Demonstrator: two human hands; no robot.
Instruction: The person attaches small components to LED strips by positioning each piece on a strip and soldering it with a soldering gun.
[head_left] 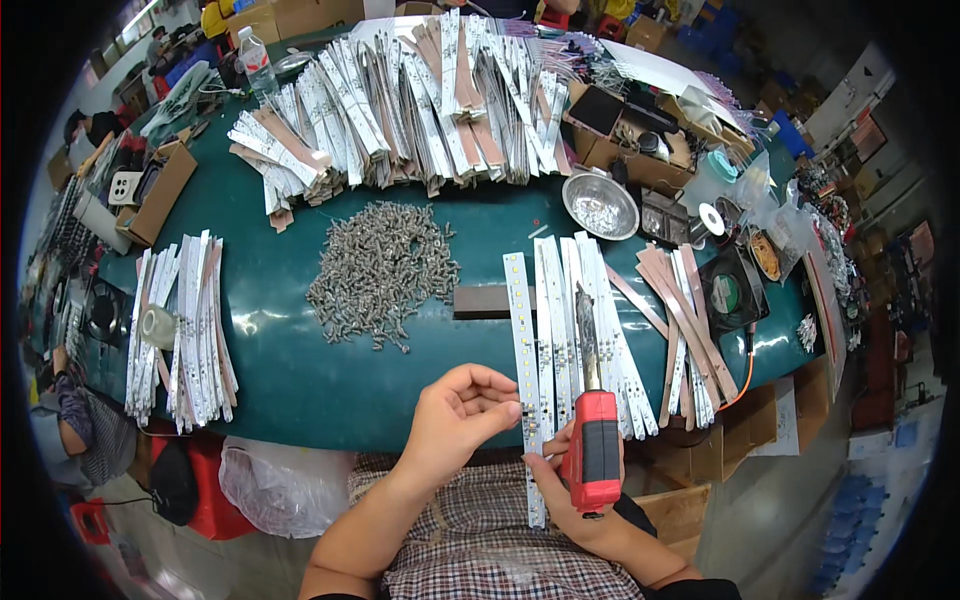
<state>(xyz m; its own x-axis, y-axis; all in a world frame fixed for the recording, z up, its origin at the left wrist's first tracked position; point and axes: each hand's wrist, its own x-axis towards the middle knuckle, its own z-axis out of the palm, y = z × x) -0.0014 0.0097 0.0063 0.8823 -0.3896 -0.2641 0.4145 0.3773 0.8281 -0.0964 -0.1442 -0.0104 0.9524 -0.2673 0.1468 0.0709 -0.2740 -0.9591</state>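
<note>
White circuit board with small yellow squares along it is making up the narrow strip I am watching from my remote seat, through the head camera. It is lying lengthwise between the person's two hands, its far part over the green table and its near end jutting past the front edge, above a checked garment.

I am seeing the left hand coming in from the left with its fingers curling; thumb and forefinger are sitting at the strip's left edge, and I cannot tell whether they are pinching it or only resting there. The right hand is closing around a red and black tool with a long metal tip, while its thumb is reaching over to the strip's near part.

The tip is pointing away from the person, above a row of similar strips to the right. Behind the held strip, a dark bar is lying crosswise, and a heap of small metal parts is spreading to its left. Farther back, a large stack of strips is filling the table, with a metal bowl standing just in front of its right end.
</note>
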